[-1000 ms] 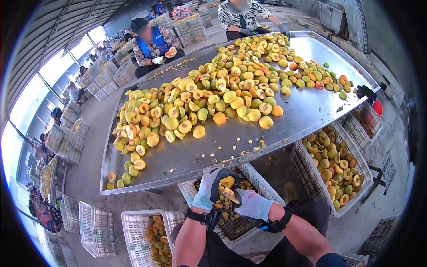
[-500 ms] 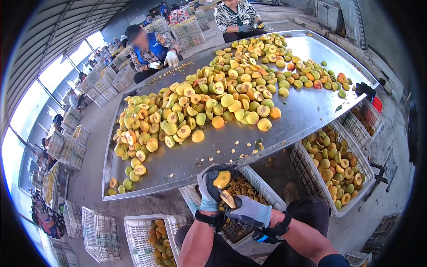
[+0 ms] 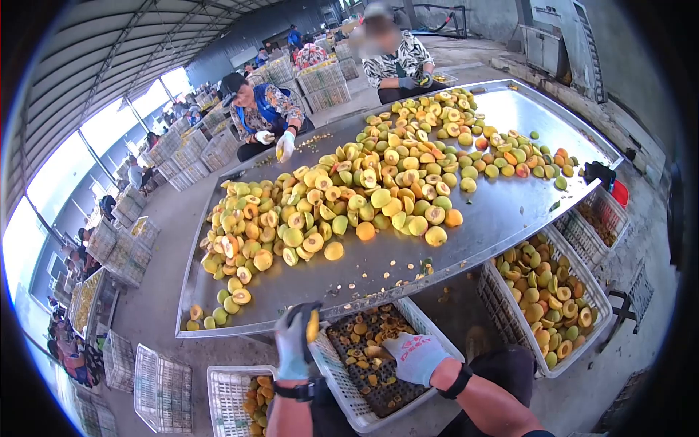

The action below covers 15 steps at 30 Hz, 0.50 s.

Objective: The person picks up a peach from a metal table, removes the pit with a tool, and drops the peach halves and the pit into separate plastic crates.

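My left hand [image 3: 295, 339], in a grey glove with dark fingers, is closed around a piece of yellow peach-like fruit [image 3: 313, 325] in front of the table edge. My right hand [image 3: 416, 358], in a pale glove with red print, reaches palm-down over a white crate [image 3: 342, 390]. Its fingers are bent and mostly hidden; a tan, elongated piece [image 3: 375, 351] shows at their tips, and I cannot tell what it is. Scraps of cut fruit [image 3: 362, 339] lie in that crate. A large heap of halved yellow-green fruit [image 3: 335, 197] covers much of the metal table [image 3: 502, 211].
A crate of fruit halves [image 3: 555, 306] stands at the right, another crate [image 3: 218, 393] at the lower left. Two people [image 3: 266, 109] [image 3: 397, 54] sit across the table, holding fruit. Stacked crates [image 3: 324, 84] fill the background. A red bucket [image 3: 619, 193] is near the table's right corner.
My hands, close together before, have parted. The left has moved left with the fruit piece; the right has swung over the crate of scraps. The view has tilted slightly upward.
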Motion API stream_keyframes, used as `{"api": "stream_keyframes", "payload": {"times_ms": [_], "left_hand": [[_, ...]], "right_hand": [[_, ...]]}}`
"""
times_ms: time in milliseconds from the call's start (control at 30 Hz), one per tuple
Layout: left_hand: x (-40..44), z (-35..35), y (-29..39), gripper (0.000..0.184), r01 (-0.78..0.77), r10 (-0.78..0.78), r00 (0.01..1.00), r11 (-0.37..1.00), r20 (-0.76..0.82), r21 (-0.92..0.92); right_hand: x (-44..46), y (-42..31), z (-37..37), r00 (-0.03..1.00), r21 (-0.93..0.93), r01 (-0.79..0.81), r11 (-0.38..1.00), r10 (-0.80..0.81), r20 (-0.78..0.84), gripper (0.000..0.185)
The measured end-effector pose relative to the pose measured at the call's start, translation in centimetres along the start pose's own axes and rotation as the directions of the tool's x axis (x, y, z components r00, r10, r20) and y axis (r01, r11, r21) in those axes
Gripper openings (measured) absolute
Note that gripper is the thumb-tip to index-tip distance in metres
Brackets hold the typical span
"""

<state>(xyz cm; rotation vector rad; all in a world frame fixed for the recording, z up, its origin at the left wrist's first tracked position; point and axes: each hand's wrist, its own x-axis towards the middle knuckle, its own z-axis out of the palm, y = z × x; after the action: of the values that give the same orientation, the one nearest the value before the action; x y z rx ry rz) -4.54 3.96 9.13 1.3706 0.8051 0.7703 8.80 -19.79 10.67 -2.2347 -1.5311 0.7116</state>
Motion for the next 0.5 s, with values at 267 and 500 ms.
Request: {"api": "stream_keyframes", "payload": {"times_ms": [267, 500], "left_hand": [[-6.4, -16.9, 3.7, 0.02, -0.137, 0.329, 0.943, 0.263, 0.045, 0.955], [-2.7, -8.5, 3.6, 0.028, -0.238, 0.082, 0.97, 0.129, 0.229, 0.963]], "right_hand": [[-0.4, -0.4, 0.1, 0.992, -0.038, 0.102, 0.994, -0.104, -0.07, 0.021], [-0.7, -0.4, 1.0, 0.99, -0.082, 0.14, 0.987, -0.139, 0.012, 0.021]]}}
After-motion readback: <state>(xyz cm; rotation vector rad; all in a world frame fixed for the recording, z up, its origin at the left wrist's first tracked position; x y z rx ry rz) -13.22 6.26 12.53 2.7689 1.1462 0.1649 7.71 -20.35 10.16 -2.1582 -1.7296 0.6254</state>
